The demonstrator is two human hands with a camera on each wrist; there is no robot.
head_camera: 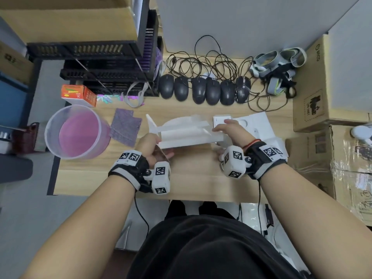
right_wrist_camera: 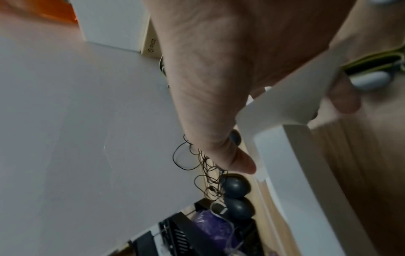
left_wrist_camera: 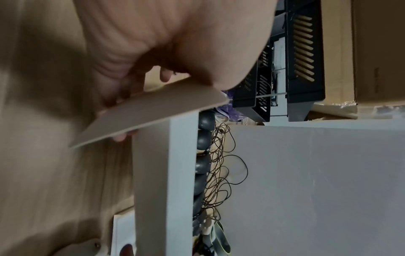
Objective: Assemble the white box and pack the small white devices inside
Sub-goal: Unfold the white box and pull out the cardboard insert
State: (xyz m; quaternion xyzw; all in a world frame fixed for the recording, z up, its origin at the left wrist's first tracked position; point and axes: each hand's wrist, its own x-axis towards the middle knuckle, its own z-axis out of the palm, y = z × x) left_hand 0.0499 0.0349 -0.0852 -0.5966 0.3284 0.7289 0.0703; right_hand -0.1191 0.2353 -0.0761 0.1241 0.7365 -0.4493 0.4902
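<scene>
1. White box point(head_camera: 185, 133), part-folded, is held above the desk point(head_camera: 191, 178) between both hands.
2. Left hand point(head_camera: 150, 147) pinches the left end flap; right hand point(head_camera: 231, 130) curls over the right flap, likely to fold the sides up.
3. Devices: cannot be told.

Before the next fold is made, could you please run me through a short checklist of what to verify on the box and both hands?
1. Left hand grips the left end flap of the white box: ok.
2. Right hand pinches a flap at the right end: ok.
3. Box fully formed: not ok, panels still splayed open.
4. Box lifted off the wooden table: cannot tell.
5. Small white devices within reach: cannot tell; only white packaging shows behind the right hand.
</scene>
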